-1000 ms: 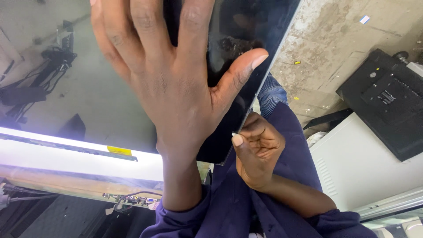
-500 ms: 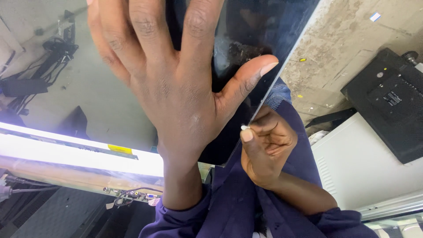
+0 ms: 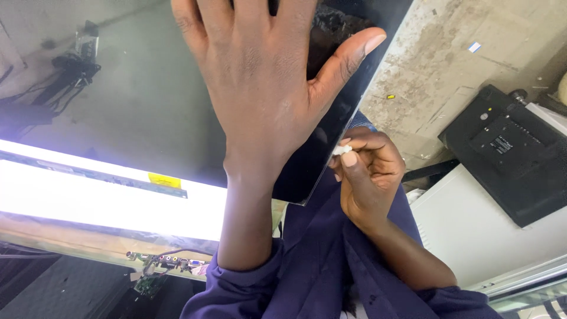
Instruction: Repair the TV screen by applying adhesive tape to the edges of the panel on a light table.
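While the left hand (image 3: pixel 269 88) presses flat, fingers spread, on the dark panel (image 3: pixel 147 112), right-hand fingers (image 3: pixel 354 156) pinch a small white piece (image 3: pixel 340 150).

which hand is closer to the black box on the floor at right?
Right. The right hand, pinching a small white piece at the dark panel's edge, sits nearer the black box; the left hand lies flat on the panel, farther away.

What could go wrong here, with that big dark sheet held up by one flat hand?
The left hand only presses flat on the dark glossy panel, so the panel could slide or tip. The right hand pinches a small white piece at the panel's bare edge; it might slip, or the edge might chip. The circuit board below looks exposed.
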